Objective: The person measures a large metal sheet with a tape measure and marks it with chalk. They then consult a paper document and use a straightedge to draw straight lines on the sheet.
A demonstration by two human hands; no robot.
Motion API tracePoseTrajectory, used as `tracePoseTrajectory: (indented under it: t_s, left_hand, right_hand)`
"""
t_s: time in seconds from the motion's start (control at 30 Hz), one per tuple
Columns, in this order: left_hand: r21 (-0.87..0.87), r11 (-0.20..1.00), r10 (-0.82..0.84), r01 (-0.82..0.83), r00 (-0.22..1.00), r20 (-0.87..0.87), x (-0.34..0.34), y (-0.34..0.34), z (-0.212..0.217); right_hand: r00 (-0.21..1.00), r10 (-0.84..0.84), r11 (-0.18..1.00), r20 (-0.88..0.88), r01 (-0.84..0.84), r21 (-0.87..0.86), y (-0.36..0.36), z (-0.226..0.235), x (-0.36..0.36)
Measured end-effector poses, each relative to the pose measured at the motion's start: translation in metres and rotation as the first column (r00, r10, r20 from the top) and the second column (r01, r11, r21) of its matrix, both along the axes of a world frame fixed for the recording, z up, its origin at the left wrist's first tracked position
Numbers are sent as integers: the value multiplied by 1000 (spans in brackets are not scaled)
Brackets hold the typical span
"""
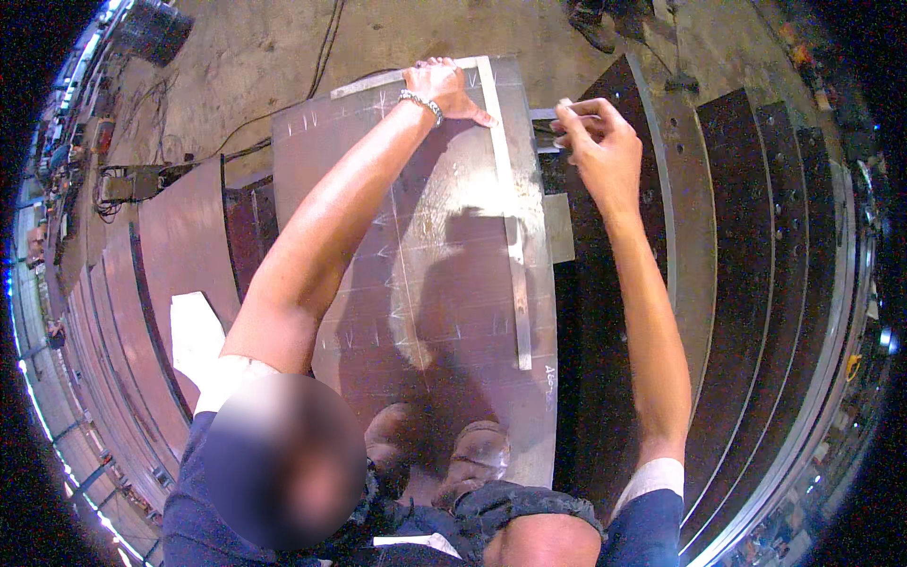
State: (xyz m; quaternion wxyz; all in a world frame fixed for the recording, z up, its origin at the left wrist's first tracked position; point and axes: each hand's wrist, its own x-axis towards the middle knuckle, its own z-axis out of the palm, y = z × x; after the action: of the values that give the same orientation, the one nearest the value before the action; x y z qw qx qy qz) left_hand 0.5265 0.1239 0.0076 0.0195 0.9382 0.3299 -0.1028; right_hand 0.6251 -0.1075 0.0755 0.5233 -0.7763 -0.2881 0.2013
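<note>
A brownish steel plate (368, 331) lies beneath me, marked with white chalk lines and arrow-like ticks. On it rests a metal framing square (503, 175). The square's long leg runs down near the plate's right edge, and its short leg follows the far edge. My left hand (442, 92) presses down at the square's corner, fingers spread over the short leg and thumb reaching to the long one. Just off the plate's right edge, my right hand (602, 142) is raised with thumb and fingers pinched. What the pinch holds, if anything, is too small to make out.
More steel plates (737, 189) stand in rows to the right, others (179, 246) to the left. My boots (477, 454) are on the marked plate. Cables (326, 47) cross the floor at the far side, where another person's shoe (592, 26) shows.
</note>
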Motion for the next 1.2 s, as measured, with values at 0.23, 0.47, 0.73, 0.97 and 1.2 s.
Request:
tracePoseTrajectory:
  t_s: [0.23, 0.47, 0.73, 0.97, 1.2]
  left_hand:
    - [-49, 999, -6, 4, 1000, -31, 6, -4, 5]
    - [-3, 1000, 25, -25, 1000, 17, 4, -2, 0]
    - [13, 999, 33, -33, 999, -22, 5, -7, 2]
    - [31, 999, 39, -40, 999, 31, 2, -8, 3]
    - [54, 998, 23, -26, 999, 49, 6, -8, 5]
  right_hand:
    - [913, -2, 1000, 407, 11, -19, 62, -48, 16]
    - [882, 16, 989, 472, 55, -136, 105, -75, 15]
    - [835, 43, 980, 549, 71, -185, 136, -92, 7]
    - [817, 38, 987, 575, 60, -150, 153, -93, 8]
    - [769, 100, 979, 632, 37, -199, 151, -84, 12]
